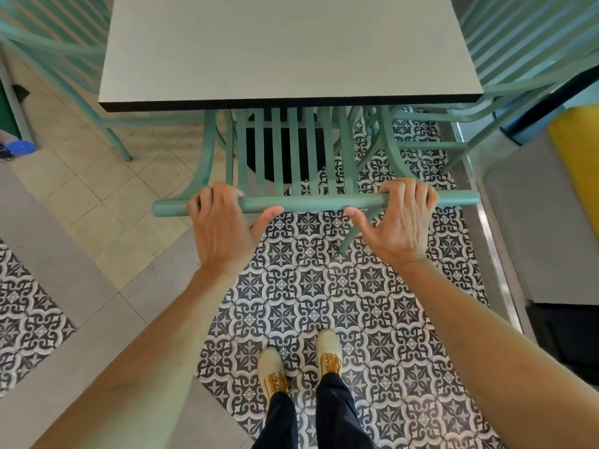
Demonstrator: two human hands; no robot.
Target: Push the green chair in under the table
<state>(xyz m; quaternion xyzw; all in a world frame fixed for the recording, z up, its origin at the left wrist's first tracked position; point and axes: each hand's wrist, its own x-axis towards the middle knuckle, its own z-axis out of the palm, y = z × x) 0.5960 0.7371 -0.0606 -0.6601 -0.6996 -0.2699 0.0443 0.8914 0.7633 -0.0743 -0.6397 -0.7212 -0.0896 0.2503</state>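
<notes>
Hands grip the round top rail of the green slatted wooden chair [293,163]: left hand [223,231] near its left end, right hand [397,222] near its right, fingers curled over it. Its seat sits beneath the pale grey rectangular table [285,47], on black-and-white patterned floor tiles [324,286].

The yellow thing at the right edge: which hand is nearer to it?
Right. The right hand holds the green chair top rail on the side toward the yellow thing; the left hand holds the rail's opposite end.
</notes>
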